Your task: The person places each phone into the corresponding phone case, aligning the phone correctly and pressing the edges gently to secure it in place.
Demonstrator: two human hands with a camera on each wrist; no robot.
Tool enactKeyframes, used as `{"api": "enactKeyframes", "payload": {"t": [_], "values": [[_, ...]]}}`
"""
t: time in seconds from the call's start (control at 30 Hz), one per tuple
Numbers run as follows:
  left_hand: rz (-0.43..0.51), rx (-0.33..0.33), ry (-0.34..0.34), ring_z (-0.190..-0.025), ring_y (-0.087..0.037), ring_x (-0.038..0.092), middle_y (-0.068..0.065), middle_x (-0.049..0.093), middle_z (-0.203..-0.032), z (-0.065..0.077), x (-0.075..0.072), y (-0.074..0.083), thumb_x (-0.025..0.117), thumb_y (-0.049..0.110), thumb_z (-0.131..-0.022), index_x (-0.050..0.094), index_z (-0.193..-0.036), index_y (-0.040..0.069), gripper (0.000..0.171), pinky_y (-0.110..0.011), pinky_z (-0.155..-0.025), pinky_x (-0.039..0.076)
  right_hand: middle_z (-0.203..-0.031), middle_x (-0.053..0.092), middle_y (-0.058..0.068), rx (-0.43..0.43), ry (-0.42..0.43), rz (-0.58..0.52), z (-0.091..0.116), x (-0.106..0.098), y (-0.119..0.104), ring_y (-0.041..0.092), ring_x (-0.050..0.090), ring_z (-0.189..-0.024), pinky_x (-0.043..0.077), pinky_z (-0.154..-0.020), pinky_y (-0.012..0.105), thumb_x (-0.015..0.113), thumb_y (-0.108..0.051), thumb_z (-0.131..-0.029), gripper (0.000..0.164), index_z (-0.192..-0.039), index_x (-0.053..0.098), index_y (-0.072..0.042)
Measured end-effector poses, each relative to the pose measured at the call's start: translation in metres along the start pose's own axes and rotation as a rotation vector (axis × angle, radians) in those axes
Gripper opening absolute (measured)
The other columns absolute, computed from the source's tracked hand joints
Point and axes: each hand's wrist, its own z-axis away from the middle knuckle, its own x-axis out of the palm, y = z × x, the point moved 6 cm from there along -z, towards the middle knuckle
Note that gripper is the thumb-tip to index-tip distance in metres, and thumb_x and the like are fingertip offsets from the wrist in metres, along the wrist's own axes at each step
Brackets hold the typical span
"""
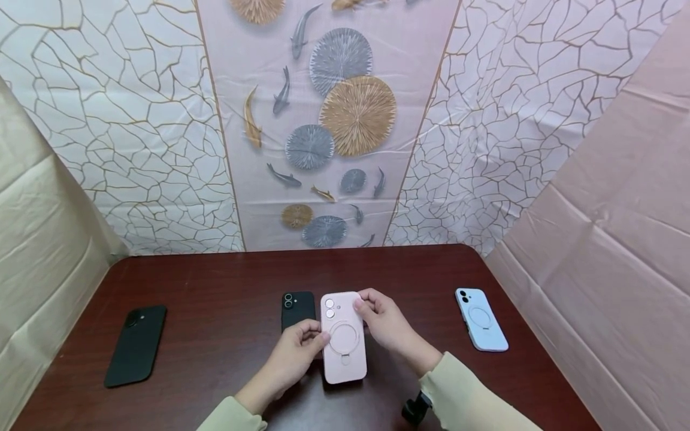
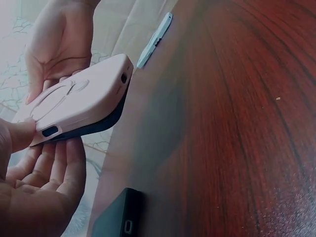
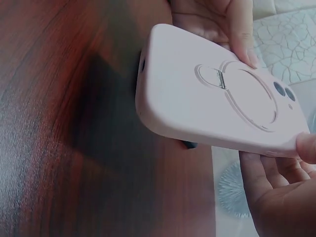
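A pink phone case (image 1: 345, 359) with a round ring stand on its back is held up over the table, camera end away from me. My left hand (image 1: 291, 356) grips its left long edge, thumb on the back and fingers beneath. At the upper right corner my right hand (image 1: 390, 326) pinches it, thumb on top. In the left wrist view a dark, phone-like slab (image 2: 106, 121) shows along the underside of the case. Just behind my left hand, a black phone (image 1: 299, 305) lies on the table, its lower part hidden by that hand.
A dark green-black phone (image 1: 137, 344) lies at the table's left. On the right lies a pale blue phone case (image 1: 481, 318) with a ring. The table (image 1: 215, 287) is dark red wood, with patterned cloth (image 1: 162, 120) hanging behind it. A black device (image 1: 416, 409) sits by my right wrist.
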Motion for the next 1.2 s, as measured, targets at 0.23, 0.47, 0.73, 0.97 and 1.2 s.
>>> {"api": "enactKeyframes", "payload": {"t": [0.23,0.47,0.73,0.97,1.2], "values": [[-0.039,0.034,0.030,-0.078,-0.017,0.063,-0.009,0.065,-0.089,0.001,0.000,0.005,0.060,0.008,-0.096,0.060,-0.104,-0.009,0.019,-0.032,-0.068,0.056,-0.086,0.067,0.009,0.053,-0.009,-0.037,0.000,0.001,0.002,0.019,0.063,-0.072,0.053,-0.066,0.039,0.051,-0.016,-0.102,0.020,-0.111,0.058,0.000],[-0.005,0.019,0.060,-0.078,-0.016,0.064,-0.012,0.067,-0.091,0.001,-0.005,0.005,0.060,0.009,-0.096,0.060,-0.106,-0.010,0.021,-0.029,-0.067,0.055,-0.087,0.066,0.009,0.086,-0.011,-0.056,-0.001,0.003,0.002,0.019,0.062,-0.071,0.052,-0.066,0.037,0.053,-0.020,-0.101,0.023,-0.111,0.059,0.000],[0.026,0.004,0.133,-0.083,-0.016,0.065,-0.013,0.069,-0.095,0.000,-0.013,0.006,0.059,0.013,-0.098,0.061,-0.108,-0.008,0.024,-0.032,-0.072,0.055,-0.092,0.065,0.010,0.129,-0.179,-0.092,0.005,0.016,0.007,0.019,0.065,-0.085,0.056,-0.073,0.043,0.054,-0.024,-0.101,0.028,-0.112,0.057,0.001],[0.030,-0.007,0.122,-0.085,-0.017,0.066,-0.013,0.068,-0.097,0.000,-0.014,0.003,0.058,0.013,-0.098,0.060,-0.110,-0.008,0.025,-0.033,-0.075,0.056,-0.090,0.066,0.011,0.110,-0.189,-0.073,0.006,0.019,0.008,0.019,0.065,-0.084,0.056,-0.072,0.044,0.054,-0.022,-0.101,0.026,-0.109,0.056,0.002],[0.035,0.003,0.082,-0.091,-0.018,0.065,-0.013,0.066,-0.099,-0.002,-0.011,0.004,0.060,0.016,-0.097,0.058,-0.112,-0.008,0.028,-0.032,-0.077,0.055,-0.087,0.067,0.007,0.099,-0.078,-0.060,0.005,0.016,0.010,0.015,0.061,-0.075,0.054,-0.067,0.039,0.054,-0.019,-0.100,0.026,-0.113,0.059,0.003]]}}
